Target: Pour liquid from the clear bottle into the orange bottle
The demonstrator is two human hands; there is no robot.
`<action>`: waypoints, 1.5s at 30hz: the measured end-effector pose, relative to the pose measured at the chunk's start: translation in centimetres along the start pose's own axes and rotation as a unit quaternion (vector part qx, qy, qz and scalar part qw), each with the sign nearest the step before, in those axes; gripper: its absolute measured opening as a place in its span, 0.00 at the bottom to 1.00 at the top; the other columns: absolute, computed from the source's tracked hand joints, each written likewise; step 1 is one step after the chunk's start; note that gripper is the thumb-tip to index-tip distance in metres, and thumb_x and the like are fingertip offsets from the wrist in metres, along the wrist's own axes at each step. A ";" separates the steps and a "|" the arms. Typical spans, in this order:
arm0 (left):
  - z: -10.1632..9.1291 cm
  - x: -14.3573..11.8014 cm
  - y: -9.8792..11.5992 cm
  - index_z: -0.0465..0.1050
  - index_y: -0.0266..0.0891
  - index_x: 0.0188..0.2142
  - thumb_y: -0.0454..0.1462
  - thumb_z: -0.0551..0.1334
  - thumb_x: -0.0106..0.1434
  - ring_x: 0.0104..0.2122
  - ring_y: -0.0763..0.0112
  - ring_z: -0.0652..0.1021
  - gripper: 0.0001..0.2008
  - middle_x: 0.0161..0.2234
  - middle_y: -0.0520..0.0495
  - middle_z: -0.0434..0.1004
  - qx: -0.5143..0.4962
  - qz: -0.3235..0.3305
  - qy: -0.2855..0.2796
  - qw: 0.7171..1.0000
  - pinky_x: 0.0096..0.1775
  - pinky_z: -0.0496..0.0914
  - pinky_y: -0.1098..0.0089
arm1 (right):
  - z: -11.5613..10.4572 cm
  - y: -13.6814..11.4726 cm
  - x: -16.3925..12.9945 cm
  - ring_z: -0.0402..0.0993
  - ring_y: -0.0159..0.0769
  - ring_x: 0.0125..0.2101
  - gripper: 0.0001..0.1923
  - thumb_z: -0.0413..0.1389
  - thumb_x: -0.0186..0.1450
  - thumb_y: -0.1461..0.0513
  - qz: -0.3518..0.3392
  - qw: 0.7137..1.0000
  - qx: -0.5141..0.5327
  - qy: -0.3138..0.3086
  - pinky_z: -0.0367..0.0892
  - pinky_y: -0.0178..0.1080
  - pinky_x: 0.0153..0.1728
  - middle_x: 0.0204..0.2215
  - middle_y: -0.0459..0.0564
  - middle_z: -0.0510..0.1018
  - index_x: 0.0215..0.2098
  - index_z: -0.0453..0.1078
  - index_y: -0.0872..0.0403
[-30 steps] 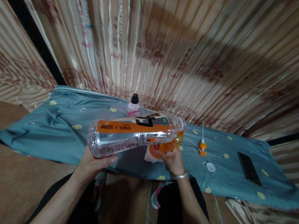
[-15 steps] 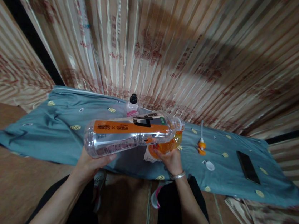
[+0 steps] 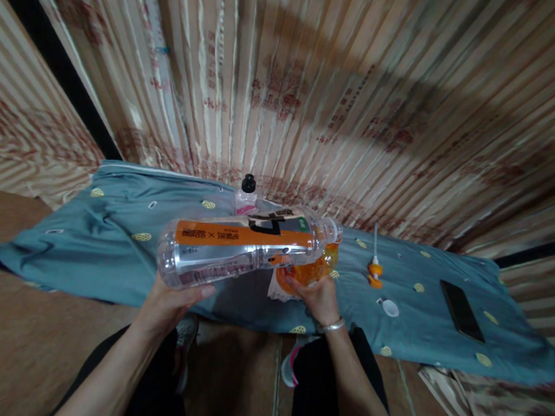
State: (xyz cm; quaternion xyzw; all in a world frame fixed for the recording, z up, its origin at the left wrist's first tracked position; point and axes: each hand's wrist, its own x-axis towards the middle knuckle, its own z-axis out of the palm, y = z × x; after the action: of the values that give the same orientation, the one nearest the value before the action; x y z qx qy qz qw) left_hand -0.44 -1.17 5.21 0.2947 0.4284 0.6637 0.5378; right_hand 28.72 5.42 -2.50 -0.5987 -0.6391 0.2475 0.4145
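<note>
My left hand (image 3: 169, 299) is wrapped from below around the base of a large clear plastic bottle (image 3: 243, 247) with an orange and silver label. This bottle lies tilted, its mouth pointing right and over the top of a smaller orange bottle. My right hand (image 3: 317, 299), a bracelet at its wrist, grips the orange bottle (image 3: 302, 281); much of that bottle is hidden behind the large one. A white tissue (image 3: 282, 294) shows under the orange bottle. Whether liquid passes between the mouths I cannot tell.
An orange pump head (image 3: 374, 276) with a thin tube, a white cap (image 3: 390, 308) and a black phone (image 3: 461, 311) lie to the right on the teal cloth (image 3: 104, 235). Behind the large bottle stands a small black-capped bottle (image 3: 246, 194). A striped curtain (image 3: 291, 89) hangs behind.
Almost nothing differs. Both hands keep their hold on the bottles, with only a very slight shift of the view.
</note>
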 end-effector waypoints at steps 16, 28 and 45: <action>0.4 0.2 -0.1 0.79 0.44 0.54 0.36 0.83 0.39 0.60 0.41 0.80 0.40 0.52 0.42 0.86 -0.012 -0.001 -0.022 1.000 0.63 0.72 0.45 | -0.1 -0.1 0.0 0.89 0.53 0.36 0.26 0.70 0.54 0.41 0.011 1.000 0.023 -0.005 0.83 0.46 0.39 0.37 0.57 0.90 0.37 0.82 0.53; 0.4 0.2 -0.2 0.81 0.43 0.54 0.38 0.85 0.38 0.57 0.38 0.82 0.41 0.47 0.41 0.88 -0.011 -0.006 -0.010 1.000 0.64 0.70 0.41 | 0.0 0.1 0.0 0.89 0.53 0.39 0.28 0.71 0.54 0.41 0.011 1.000 0.009 0.003 0.83 0.47 0.42 0.39 0.59 0.90 0.41 0.82 0.54; -0.5 0.6 -0.3 0.82 0.41 0.54 0.38 0.85 0.38 0.54 0.40 0.84 0.41 0.46 0.40 0.88 0.022 -0.018 -0.040 0.999 0.62 0.74 0.43 | -0.1 0.1 0.1 0.89 0.55 0.39 0.28 0.70 0.54 0.41 0.006 1.000 0.019 -0.005 0.83 0.48 0.42 0.39 0.59 0.90 0.40 0.83 0.54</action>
State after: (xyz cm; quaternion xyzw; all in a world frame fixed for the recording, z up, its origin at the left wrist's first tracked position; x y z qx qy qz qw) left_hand -0.92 -0.69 4.69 0.3251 0.4263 0.6321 0.5595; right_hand 28.91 5.54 -2.48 -0.5934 -0.6327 0.2649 0.4212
